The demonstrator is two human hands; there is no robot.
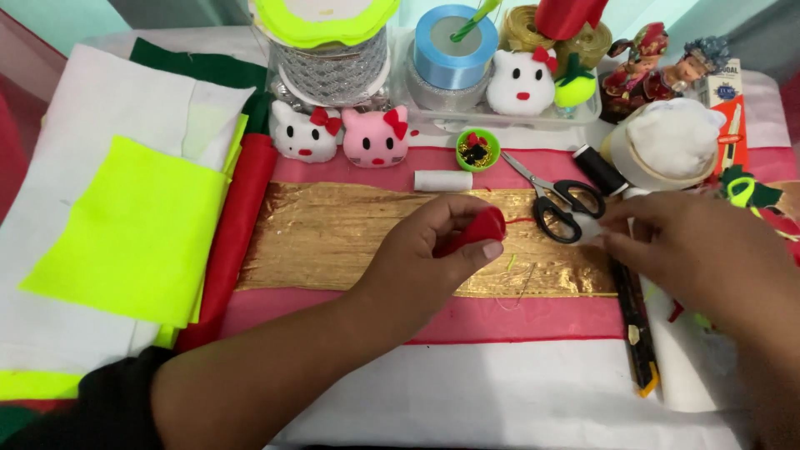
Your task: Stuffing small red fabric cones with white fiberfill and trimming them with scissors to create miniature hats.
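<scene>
While my left hand (433, 250) hovers over the gold fabric strip (333, 237), I see its fingers pressed together around a small red felt piece (483, 227), pinching it near the middle of the desk, and a thin red thread (518, 221) runs from that piece toward my right hand (692, 246). That right hand has its fingertips drawn together at the thread's far end, just beside the handles of the black scissors (560, 204), though I cannot tell exactly what they pinch. Behind the scissors lie a white thread spool (443, 180), a black thread spool (600, 169) and a small green cup (477, 150) of beads. Two stuffed cat heads, one white (302, 131) and one pink (377, 137), sit further back, near a roll of blue ribbon (454, 46). On the left of the desk lies a neon yellow felt sheet (133, 229) on white felt, with a red felt roll (237, 233) beside it. A utility knife (635, 329) lies under my right wrist
</scene>
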